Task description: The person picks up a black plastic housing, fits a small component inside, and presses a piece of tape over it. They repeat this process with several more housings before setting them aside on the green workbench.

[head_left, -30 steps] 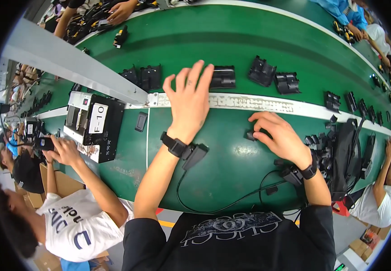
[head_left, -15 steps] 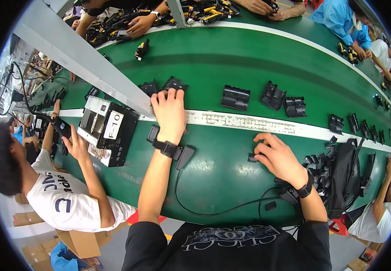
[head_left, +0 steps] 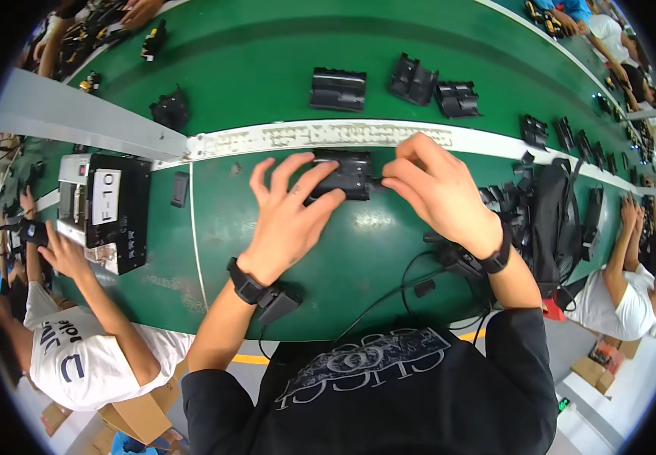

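On the near side of the white strip, a black plastic housing [head_left: 355,176] lies on the green table. My left hand [head_left: 286,216] rests on its left part, fingers bent over it and thumb along the near edge, keeping it in place. My right hand [head_left: 438,189] is at the housing's right end, thumb and forefinger pinched on a small black piece [head_left: 377,183]. Most of that piece is covered by the fingertips, so its shape cannot be made out, nor whether it touches the housing.
Beyond the white strip [head_left: 290,136] lie several black housings [head_left: 338,89]. A black machine [head_left: 119,212] and a grey post [head_left: 93,110] stand left. Small black pieces [head_left: 506,205] and a black bag [head_left: 555,220] are at right. Cables cross the near table; co-workers sit on both sides.
My left hand has brought a black housing from beyond the strip onto the near table. My right hand has moved up to its right end with a small black piece. The view has shifted.
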{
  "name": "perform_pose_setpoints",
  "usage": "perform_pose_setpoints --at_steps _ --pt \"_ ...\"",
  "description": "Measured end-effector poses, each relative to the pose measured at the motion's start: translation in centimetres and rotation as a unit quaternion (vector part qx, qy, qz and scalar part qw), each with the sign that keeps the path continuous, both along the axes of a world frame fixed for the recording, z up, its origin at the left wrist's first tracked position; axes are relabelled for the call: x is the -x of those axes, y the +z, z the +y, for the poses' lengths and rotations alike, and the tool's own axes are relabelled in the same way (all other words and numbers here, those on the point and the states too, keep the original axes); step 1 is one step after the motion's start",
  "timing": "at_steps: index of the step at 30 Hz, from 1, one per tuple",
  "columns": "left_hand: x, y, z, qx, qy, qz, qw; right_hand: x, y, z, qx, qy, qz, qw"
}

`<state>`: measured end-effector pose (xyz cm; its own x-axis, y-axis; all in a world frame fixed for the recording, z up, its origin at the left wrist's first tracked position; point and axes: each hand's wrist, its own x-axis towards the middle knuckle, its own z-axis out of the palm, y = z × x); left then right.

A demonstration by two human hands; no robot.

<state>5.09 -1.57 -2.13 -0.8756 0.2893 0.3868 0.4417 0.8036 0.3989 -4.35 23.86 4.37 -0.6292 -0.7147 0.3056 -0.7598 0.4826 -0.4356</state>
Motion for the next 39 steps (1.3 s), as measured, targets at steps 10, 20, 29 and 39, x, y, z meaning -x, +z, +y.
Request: perform_pose_setpoints --at_steps 10,20,29,39 --pt "0.0 -0.6 -0.1 0.004 0.007 0.003 1.000 -0.3 -1.9 -2.2 -0.036 0.027 0.047 0.998" --pt "0.1 -0.8 -0.1 -0.002 0.007 0.001 1.000 0.1 -2.6 -3.5 -0.076 0.033 0.089 0.993" --pt "0.2 -0.4 0.1 0.008 0.011 0.011 1.000 0.7 -2.6 -3.6 -0.081 0.043 0.065 0.994" --pt "0.0 -0.8 0.2 0.002 0.005 0.006 1.000 1.5 -1.8 -4.5 -0.140 0.068 -0.014 0.988"
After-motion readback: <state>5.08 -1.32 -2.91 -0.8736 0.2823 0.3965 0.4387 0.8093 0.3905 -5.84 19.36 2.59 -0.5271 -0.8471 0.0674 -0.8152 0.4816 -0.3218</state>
